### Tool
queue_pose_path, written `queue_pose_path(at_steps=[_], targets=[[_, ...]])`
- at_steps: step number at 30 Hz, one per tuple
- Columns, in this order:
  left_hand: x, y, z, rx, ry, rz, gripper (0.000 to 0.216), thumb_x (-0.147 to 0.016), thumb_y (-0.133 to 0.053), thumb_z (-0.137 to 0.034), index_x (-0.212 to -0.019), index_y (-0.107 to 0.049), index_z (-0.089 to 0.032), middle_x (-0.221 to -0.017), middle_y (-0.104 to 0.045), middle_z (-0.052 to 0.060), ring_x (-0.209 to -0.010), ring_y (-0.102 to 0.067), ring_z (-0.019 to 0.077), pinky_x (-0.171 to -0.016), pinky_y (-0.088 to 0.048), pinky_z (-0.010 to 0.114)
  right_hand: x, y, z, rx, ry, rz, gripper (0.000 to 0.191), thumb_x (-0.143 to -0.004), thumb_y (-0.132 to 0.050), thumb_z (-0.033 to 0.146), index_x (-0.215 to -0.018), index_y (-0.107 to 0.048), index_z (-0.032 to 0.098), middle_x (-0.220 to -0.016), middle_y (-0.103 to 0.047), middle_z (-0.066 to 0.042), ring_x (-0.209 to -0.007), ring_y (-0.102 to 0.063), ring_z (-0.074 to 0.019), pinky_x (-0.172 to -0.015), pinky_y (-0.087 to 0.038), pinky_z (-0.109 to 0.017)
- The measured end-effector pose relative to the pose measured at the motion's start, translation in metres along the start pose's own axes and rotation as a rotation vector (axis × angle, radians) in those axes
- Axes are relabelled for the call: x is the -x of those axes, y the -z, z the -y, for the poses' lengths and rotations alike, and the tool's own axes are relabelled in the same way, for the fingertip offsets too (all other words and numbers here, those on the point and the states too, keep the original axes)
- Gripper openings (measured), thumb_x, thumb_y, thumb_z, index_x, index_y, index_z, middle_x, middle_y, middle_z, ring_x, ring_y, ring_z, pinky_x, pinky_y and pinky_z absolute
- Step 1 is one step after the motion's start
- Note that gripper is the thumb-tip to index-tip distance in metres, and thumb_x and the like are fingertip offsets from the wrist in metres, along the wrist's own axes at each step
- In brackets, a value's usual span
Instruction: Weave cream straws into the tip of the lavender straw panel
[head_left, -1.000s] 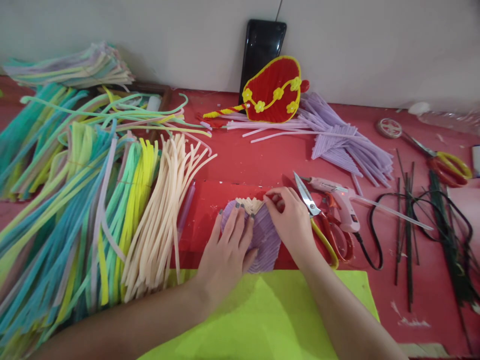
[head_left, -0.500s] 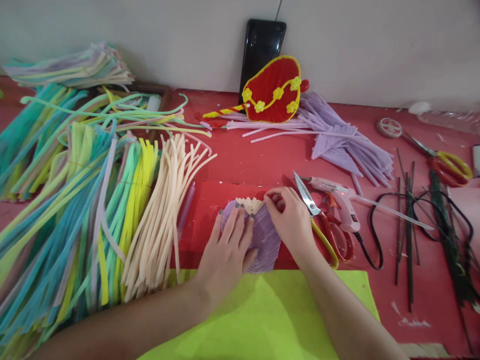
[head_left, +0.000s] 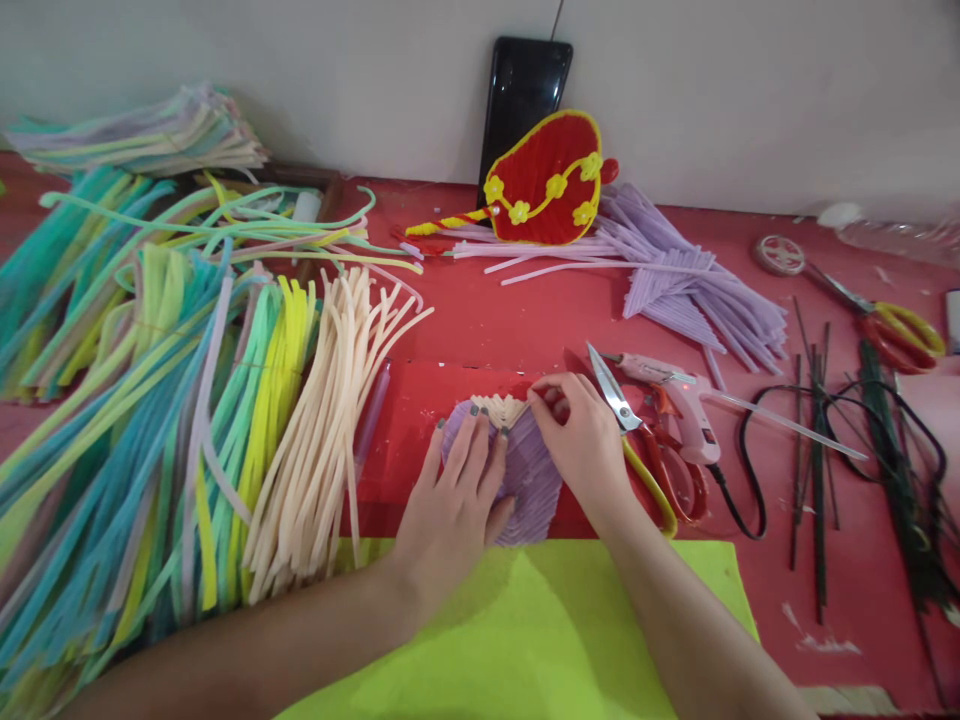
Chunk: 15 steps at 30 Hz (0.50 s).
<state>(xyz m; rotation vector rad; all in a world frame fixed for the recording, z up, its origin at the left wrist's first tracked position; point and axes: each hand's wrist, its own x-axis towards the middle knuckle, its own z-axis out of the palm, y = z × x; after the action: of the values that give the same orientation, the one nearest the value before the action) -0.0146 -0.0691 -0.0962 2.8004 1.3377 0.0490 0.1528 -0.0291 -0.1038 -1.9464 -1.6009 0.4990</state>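
A purple panel of pipe cleaners [head_left: 534, 480] lies on the red table, built of slanting rows, with a cream zigzag patch [head_left: 499, 410] at its top. My left hand [head_left: 461, 480] rests flat over its left side, fingers stretched out and slightly apart. At the panel's upper right edge, beside the cream patch, my right hand [head_left: 581, 430] pinches with thumb and forefinger. The exact strand between those fingertips is hidden. Right of this hand lie scissors [head_left: 619, 400] with red and yellow handles and a pink glue gun [head_left: 679, 400] with a clear glue stick.
Bundles of coloured pipe cleaners [head_left: 142, 400] fill the left, with a cream bundle [head_left: 322, 430] nearest. Behind are a red fan shape [head_left: 547, 185] against a black phone [head_left: 525, 100] and purple pipe cleaners [head_left: 690, 270]. A yellow-green sheet [head_left: 525, 640] lies in front; dark stems [head_left: 817, 480] lie right.
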Motion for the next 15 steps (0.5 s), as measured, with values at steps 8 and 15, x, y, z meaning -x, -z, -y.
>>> queue_pose_path(at_steps=[8,15], targets=[[-0.0001,0.0005,0.0002,0.0,-0.001,-0.001,0.053,-0.095,-0.029,-0.041,-0.134,-0.047,-0.01,-0.141,-0.045,0.016,-0.135,-0.036,0.0296,-0.11,-0.03,0.049,-0.0012,-0.0002,-0.0014,-0.029,0.0,0.002,0.011,-0.084,-0.052,0.031,-0.083,-0.058,0.022,-0.081,-0.06,-0.003,-0.066,-0.057,-0.0156,-0.061,-0.045,-0.03],[0.0009,0.0,0.0007,-0.001,-0.003,-0.017,0.053,-0.095,-0.031,-0.041,-0.134,-0.048,-0.01,-0.141,-0.046,0.016,-0.134,-0.037,0.0301,-0.11,-0.03,0.05,-0.0022,0.0002,-0.0015,-0.023,-0.009,0.008,0.007,-0.083,-0.054,0.028,-0.081,-0.058,0.022,-0.079,-0.059,-0.002,-0.064,-0.056,-0.0148,-0.063,-0.045,-0.031]])
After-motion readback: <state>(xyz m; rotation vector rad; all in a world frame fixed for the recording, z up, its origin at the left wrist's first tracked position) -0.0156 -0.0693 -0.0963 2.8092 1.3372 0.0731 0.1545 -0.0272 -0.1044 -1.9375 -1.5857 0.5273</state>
